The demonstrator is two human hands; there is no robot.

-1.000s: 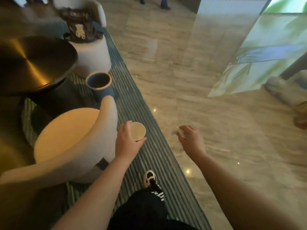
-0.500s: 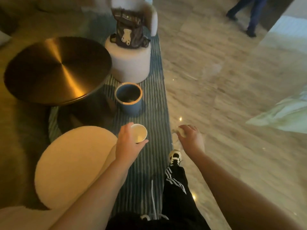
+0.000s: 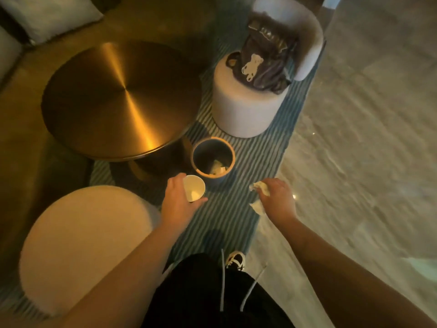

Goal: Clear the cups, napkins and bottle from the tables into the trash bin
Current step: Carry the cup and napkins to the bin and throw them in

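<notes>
My left hand (image 3: 177, 202) grips a white paper cup (image 3: 194, 191), its mouth tipped toward me, just short of the trash bin (image 3: 196, 150). The bin is a small blue cylinder with an orange rim, standing on the striped rug, with crumpled paper at its bottom. My right hand (image 3: 277, 200) is closed on a crumpled white napkin (image 3: 260, 188), bits of it sticking out above and below the fingers. That hand hovers to the right of the bin, over the rug's edge.
A round brass table (image 3: 118, 100) stands left of the bin. A pale round stool (image 3: 85, 245) is at my left. Beyond the bin, a white stool (image 3: 246, 114) carries a dark bag (image 3: 264, 65). Marble floor (image 3: 366, 138) lies to the right.
I have stepped closer, so the bin now lies just ahead of both hands and its contents show. Cup and napkin stay held as before.
</notes>
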